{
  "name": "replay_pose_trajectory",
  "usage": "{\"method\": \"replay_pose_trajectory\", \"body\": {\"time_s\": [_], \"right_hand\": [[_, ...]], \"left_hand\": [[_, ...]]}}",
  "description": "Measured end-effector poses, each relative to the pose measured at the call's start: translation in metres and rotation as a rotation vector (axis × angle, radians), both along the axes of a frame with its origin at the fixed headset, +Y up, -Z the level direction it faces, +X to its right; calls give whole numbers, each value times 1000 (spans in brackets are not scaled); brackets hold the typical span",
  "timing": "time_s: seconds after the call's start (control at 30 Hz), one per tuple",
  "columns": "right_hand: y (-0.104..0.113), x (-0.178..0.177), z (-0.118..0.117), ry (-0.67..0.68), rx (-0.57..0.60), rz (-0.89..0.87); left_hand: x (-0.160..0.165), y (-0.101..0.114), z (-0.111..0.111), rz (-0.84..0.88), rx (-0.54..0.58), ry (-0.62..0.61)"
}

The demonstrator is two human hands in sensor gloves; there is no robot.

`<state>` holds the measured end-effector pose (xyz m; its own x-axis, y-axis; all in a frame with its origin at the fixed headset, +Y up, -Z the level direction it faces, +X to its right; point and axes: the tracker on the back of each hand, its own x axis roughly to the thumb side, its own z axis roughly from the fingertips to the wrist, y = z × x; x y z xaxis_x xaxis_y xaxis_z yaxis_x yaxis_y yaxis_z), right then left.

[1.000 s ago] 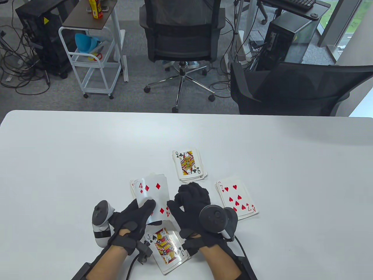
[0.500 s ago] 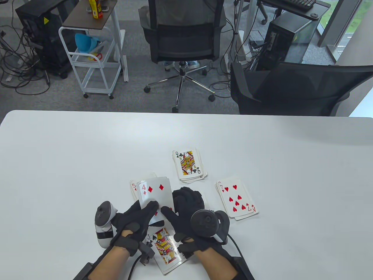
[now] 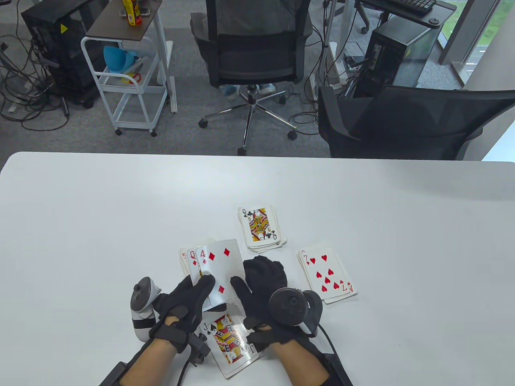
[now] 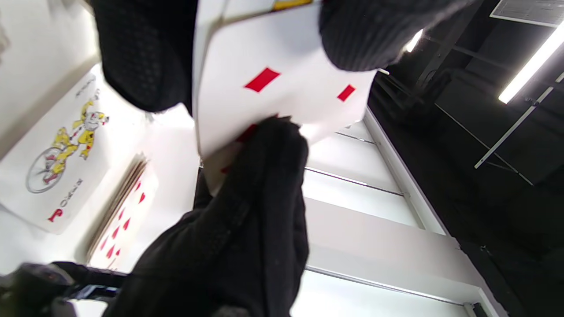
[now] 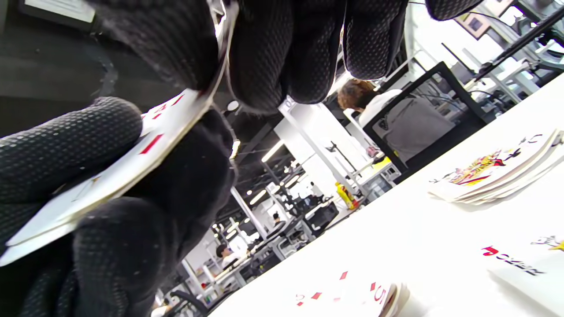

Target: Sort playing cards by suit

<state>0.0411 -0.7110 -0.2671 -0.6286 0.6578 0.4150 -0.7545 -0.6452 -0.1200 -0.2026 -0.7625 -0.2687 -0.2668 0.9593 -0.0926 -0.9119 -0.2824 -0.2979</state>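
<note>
We see the white table [image 3: 100,209] carrying three face-up piles: a clubs pile [image 3: 261,228] topped by a queen farthest from us, a hearts pile [image 3: 328,276] topped by a seven to the right, and a spades pile [image 3: 231,341] topped by a jack nearest the bottom edge. Above the table, both hands meet on a small held deck. Our left hand [image 3: 187,299] grips it with the thumb across the faces, and our right hand [image 3: 261,281] pinches the four of diamonds [image 3: 220,273], slid right so a queen of diamonds [image 3: 194,257] peeks out behind it.
</note>
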Motion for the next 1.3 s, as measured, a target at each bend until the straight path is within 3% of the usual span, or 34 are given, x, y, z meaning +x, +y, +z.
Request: {"method": "replay_pose_trajectory", "body": {"time_s": [0.5, 0.67, 0.77, 1.0, 1.13, 1.3], "right_hand": [[2, 10, -5, -27, -49, 18], [-9, 24, -15, -92, -130, -45], [-16, 20, -22, -108, -153, 76], [-14, -1, -37, -130, -243, 234], [-4, -27, -59, -84, -343, 361], [7, -68, -80, -40, -336, 469]], "left_hand": [[-15, 7, -2, 34, 9, 81], [-28, 22, 0, 51, 93, 161], [-32, 28, 0, 67, 115, 179], [-36, 27, -4, 78, 104, 189], [-39, 30, -5, 110, 117, 197], [-38, 34, -2, 130, 134, 195]]}}
